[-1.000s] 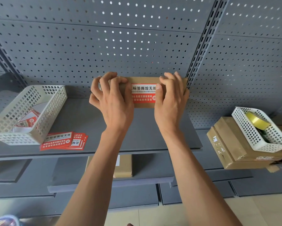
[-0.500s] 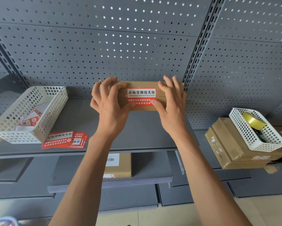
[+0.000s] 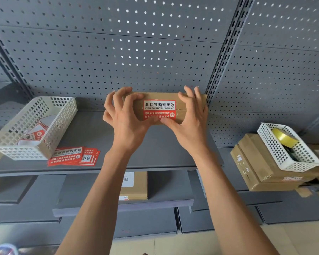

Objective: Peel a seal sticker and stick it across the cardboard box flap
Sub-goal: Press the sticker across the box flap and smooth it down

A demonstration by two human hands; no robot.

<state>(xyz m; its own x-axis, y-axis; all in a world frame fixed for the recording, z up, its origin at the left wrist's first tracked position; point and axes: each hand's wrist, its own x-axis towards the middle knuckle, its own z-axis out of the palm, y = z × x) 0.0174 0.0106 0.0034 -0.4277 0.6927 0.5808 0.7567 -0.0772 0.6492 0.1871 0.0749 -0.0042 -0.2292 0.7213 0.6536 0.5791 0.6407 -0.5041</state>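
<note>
Cardboard box on the grey shelf, back against the pegboard wall, caught between two grips. Left hand curled over the box's left end, fingers bent onto the top edge, thumb pressed against the lower edge of the seal sticker. Right hand clasped round the right end likewise, fingers spread over the top, thumb tip touching the sticker's bottom edge just beside the left thumb. Sticker red and white, flat on the face between the two grips, straddling the flap seam. Left of the left grip and nearer the shelf's front edge, a fanned stack of spare stickers; farther left, a white basket. Well right of the right grip, a second basket with a yellow tape roll, atop brown boxes.
</note>
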